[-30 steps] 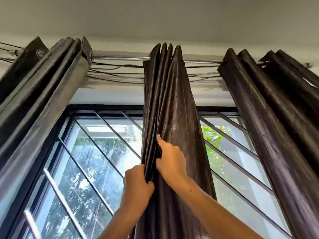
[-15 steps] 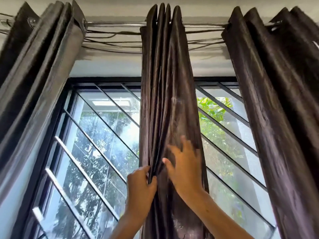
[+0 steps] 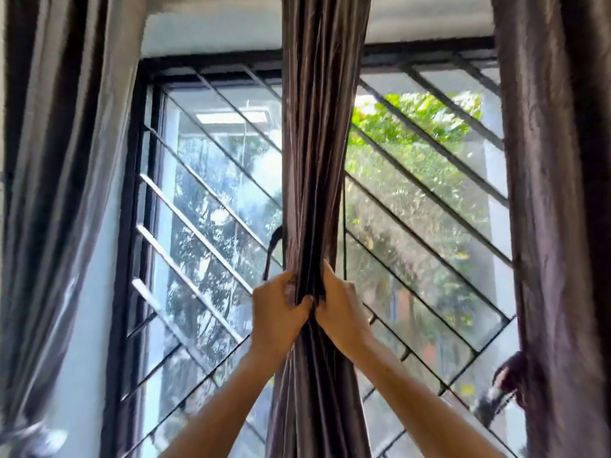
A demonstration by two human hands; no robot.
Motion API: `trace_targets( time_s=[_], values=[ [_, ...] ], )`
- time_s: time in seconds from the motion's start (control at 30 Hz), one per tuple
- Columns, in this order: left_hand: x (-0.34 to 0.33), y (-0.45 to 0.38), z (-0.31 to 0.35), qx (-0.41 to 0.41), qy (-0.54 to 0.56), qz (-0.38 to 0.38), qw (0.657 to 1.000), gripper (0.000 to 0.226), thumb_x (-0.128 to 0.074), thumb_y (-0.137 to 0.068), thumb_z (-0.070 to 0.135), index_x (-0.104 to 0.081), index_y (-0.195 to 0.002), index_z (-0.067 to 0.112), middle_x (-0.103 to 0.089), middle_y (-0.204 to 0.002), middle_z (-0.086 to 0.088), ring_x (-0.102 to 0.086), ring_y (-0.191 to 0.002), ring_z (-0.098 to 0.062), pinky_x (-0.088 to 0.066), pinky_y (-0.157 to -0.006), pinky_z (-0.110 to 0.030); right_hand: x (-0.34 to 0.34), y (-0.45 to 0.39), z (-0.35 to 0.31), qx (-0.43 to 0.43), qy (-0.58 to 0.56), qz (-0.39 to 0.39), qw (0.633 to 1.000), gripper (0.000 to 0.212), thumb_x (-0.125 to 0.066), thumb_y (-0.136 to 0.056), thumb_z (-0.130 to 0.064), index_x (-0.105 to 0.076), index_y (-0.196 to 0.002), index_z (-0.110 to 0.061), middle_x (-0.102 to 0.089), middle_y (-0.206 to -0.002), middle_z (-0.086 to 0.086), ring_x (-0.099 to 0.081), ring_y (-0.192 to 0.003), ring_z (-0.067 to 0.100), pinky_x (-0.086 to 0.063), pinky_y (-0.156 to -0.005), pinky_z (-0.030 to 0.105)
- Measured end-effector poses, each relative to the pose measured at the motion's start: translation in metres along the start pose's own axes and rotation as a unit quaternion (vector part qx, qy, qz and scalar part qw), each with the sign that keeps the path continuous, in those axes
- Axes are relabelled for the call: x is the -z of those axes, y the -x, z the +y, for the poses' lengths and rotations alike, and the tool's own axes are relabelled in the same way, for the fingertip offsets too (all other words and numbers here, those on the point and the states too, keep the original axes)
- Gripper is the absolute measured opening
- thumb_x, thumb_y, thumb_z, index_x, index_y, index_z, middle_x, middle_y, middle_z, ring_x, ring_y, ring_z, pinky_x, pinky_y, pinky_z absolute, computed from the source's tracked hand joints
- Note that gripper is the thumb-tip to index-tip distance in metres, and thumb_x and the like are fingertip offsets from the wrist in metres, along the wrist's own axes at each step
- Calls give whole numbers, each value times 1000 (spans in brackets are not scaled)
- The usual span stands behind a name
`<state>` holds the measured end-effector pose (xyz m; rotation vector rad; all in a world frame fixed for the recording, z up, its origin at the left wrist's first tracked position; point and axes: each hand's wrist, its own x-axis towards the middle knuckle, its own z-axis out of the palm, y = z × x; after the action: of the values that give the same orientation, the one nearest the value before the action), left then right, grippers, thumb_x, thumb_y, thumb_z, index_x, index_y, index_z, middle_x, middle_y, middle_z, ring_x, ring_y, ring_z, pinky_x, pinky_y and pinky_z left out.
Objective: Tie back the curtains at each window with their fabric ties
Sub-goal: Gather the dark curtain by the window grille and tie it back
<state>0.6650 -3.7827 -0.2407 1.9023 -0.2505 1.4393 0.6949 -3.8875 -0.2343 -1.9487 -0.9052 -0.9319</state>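
Observation:
A dark brown satin middle curtain (image 3: 319,133) hangs in tight folds down the centre of the window. My left hand (image 3: 277,317) grips its left side and my right hand (image 3: 340,314) grips its right side, squeezing the folds into a narrow bunch between them. A thin dark strip (image 3: 271,249), perhaps a fabric tie, sticks out just left of the curtain above my left hand. The left curtain (image 3: 56,180) and the right curtain (image 3: 558,193) hang gathered at the window's sides.
Behind the curtains is a black-framed window (image 3: 132,200) with diagonal metal bars (image 3: 429,193) and trees outside. A dark bunched knot (image 3: 512,373) shows at the right curtain's inner edge, low down.
The view has dropped from the curtain rod to the window. My right hand went from lying flat on the middle curtain to gripping it; both hands now pinch the folds together.

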Motion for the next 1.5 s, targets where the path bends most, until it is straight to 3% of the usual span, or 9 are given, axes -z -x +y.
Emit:
trace_targets(
  time_s=[0.1,0.27,0.47,0.63,0.77,0.9,1.03,1.2,1.5],
  values=[
    [0,16,0,-2,9,2,1000,26,-73,-67,1,-73,-89,15,-72,-78,2,-63,-70,-5,-43,-63,-9,-9,22,2,-15,0,-6,1000,56,-46,-87,-1,-44,-139,-22,-71,-96,16,-66,-90,35,-51,-71,42],
    [1,20,-1,0,67,-31,997,32,-74,-74,7,-59,-102,9,-69,-86,0,-62,-70,-5,-47,-64,-17,-5,15,-2,-68,-56,91,992,24,-44,-96,-28,-51,-79,-12,-54,-57,4,-56,-58,28,-40,-56,35],
    [12,-8,-11,2,103,-52,993,14,-54,-85,20,-61,-93,12,-68,-72,5,-56,-58,-3,-42,-58,-20,20,-20,-13,-91,137,118,979,67,-58,-87,-51,-36,-137,-11,-67,-110,13,-64,-98,34,-50,-77,38],
    [22,-73,-23,-11,-12,68,998,5,-71,-77,10,-73,-81,8,-72,-79,-8,-67,-78,-24,-48,-72,-29,23,-27,-23,-65,295,145,942,94,-68,-85,-25,-2,-150,-5,-16,-156,16,-28,-140,32,-40,-104,40],
    [15,-119,-32,47,13,42,998,27,-78,-74,18,-72,-98,6,-72,-99,-13,-67,-94,-24,-46,-82,-27,11,-30,-42,28,450,220,865,67,-55,-89,-9,-22,-147,1,-16,-156,21,-22,-143,33,-26,-113,49],
    [6,-150,-48,103,55,-74,990,53,-76,-77,21,-58,-122,0,-64,-118,-18,-59,-114,-28,-46,-97,-39,-6,-34,-51,100,413,157,892,43,-62,-88,-15,-56,-129,-4,-44,-144,16,-46,-131,29,-41,-105,42],
    [12,-161,-59,89,113,-69,987,32,-81,-68,8,-70,-97,0,-72,-91,-19,-69,-88,-28,-55,-80,-46,-14,-46,-58,32,360,146,921,57,-43,-96,-43,-30,-145,-17,-35,-151,2,-42,-133,15,-43,-97,29],
    [45,-167,-71,-4,60,-61,996,20,-86,-64,22,-74,-75,11,-71,-71,-2,-66,-63,-10,-52,-63,-18,-27,-59,-72,-11,396,168,903,72,-68,-86,-19,-29,-145,-12,-54,-125,3,-55,-112,17,-51,-74,26],
    [113,-173,-84,-31,58,-102,993,21,-85,-65,19,-69,-68,7,-71,-72,-13,-65,-66,-18,-50,-67,-24,-75,-76,-94,-33,375,222,899,65,-66,-89,-17,-29,-142,-10,-44,-132,6,-49,-114,20,-48,-82,25]
  ],
)
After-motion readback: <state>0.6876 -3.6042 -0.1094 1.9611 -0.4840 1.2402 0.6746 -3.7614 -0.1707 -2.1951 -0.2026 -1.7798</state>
